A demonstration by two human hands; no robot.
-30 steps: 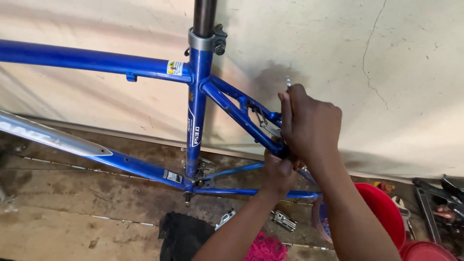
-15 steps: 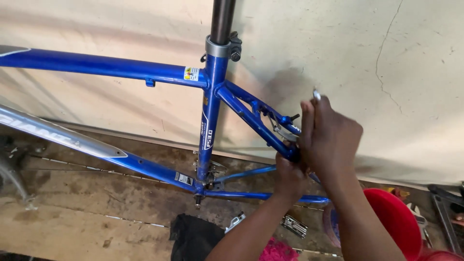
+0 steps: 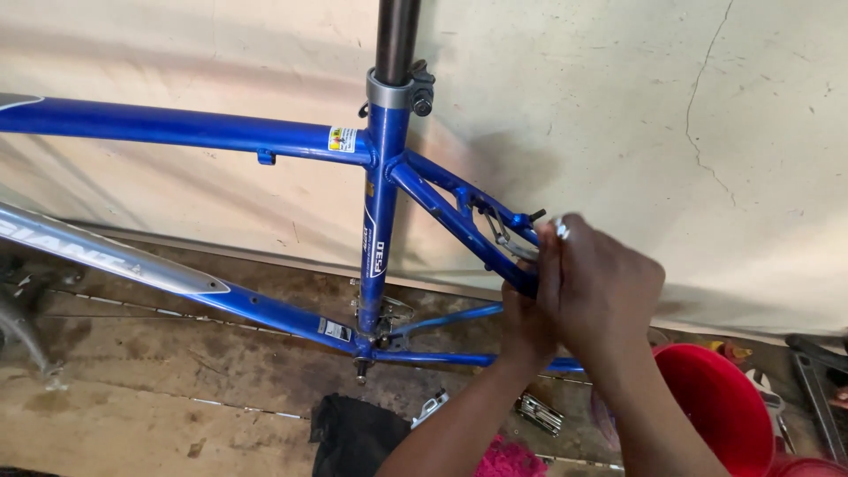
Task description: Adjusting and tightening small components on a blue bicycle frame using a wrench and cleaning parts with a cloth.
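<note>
Blue bicycle frame (image 3: 380, 230) fills the left and middle of the picture, leaning against a pale wall (image 3: 671, 115), and both my hands work at its rear stays right of centre. Nearest me, along the bottom edge, lie a black cloth (image 3: 353, 433), something bright pink (image 3: 508, 461) and a red bucket (image 3: 720, 406) at the lower right, all on the worn wooden floor (image 3: 141, 415). Two metal pedals (image 3: 539, 413) lie on the floor just behind my forearms. My left hand (image 3: 526, 322) is curled under the lower stay, its fingers closed around the tube. My right hand (image 3: 605, 287) sits above it, fingers bunched and pinching a small silver tool (image 3: 561, 230) whose tip pokes out at the top, just beside the brake arm (image 3: 503, 231) mounted on the stays. Farther up, a dark seat post (image 3: 396, 35) rises from the grey clamp (image 3: 393, 90) at top centre.
</note>
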